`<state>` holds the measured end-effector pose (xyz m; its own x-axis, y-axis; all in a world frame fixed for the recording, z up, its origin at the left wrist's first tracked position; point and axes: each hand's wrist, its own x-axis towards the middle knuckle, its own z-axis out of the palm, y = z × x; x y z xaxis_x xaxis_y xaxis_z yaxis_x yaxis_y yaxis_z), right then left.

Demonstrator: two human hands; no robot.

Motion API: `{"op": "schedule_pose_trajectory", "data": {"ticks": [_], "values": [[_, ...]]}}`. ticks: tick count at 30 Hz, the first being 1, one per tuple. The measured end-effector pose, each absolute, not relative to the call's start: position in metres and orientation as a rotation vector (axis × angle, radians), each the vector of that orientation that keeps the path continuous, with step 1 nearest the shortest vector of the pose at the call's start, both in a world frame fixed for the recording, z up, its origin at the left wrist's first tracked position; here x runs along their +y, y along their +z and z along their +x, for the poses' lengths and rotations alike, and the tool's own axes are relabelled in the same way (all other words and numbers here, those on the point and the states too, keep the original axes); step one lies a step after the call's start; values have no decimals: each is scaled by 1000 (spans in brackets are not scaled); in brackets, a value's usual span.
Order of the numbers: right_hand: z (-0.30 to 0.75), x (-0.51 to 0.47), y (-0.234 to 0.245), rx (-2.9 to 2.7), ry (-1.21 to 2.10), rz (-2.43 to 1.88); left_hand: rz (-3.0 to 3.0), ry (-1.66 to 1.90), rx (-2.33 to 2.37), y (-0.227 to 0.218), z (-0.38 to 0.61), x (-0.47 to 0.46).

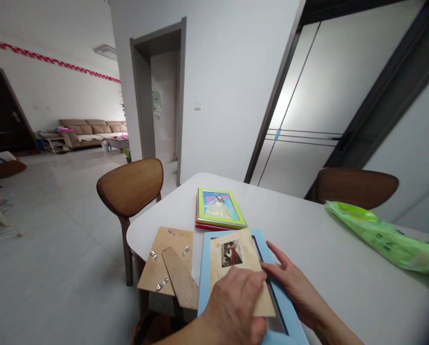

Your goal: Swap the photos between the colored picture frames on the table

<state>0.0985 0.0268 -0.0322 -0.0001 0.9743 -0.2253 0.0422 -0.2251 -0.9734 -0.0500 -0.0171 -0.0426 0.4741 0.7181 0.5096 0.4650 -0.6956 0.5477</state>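
A light-blue picture frame (206, 258) lies at the table's near edge. Over its opening sits a cream sheet (217, 275), slightly askew, with a small photo (231, 253) on it. My left hand (236, 297) is closed on the sheet's right part, fingers curled at its edge. The frame's right side is gripped by my right hand (289, 280), thumb on top. Left of the frame rests a brown backing board (180, 239) with metal clips and a stand leg (178, 278) slanting across it. The sheet and my left hand cover most of the frame's opening.
Beyond the blue frame, a lime-green framed picture (219, 208) lies on top of a red frame (209, 226). A green plastic bag (390, 239) is on the right of the white table (282, 211). Wooden chairs (131, 187) stand at the left and far right.
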Motion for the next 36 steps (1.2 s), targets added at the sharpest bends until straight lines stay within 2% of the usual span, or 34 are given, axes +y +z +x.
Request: {"op": "schedule_pose_trajectory", "data": {"ticks": [6,9,13,21,28,32,36], "values": [[122,49,-70,-1486,881,-1773,2076,1350,1594,-37,-114,-15],[127,56,-81,-1669,582,-1955,2028,1246,1812,-55,-145,-19],[127,60,-85,-1821,372,-2069,2082,1050,1927,-81,-166,-25],[128,59,-91,-1969,175,-2054,2225,880,2015,-87,-168,-28],[127,55,-92,-1967,110,-2029,2366,837,1781,-89,-159,-30],[123,54,-95,-1981,-20,-1790,2447,719,1630,-88,-149,-29],[109,52,-97,-1979,42,-1601,2480,585,1572,-85,-135,-27]]}}
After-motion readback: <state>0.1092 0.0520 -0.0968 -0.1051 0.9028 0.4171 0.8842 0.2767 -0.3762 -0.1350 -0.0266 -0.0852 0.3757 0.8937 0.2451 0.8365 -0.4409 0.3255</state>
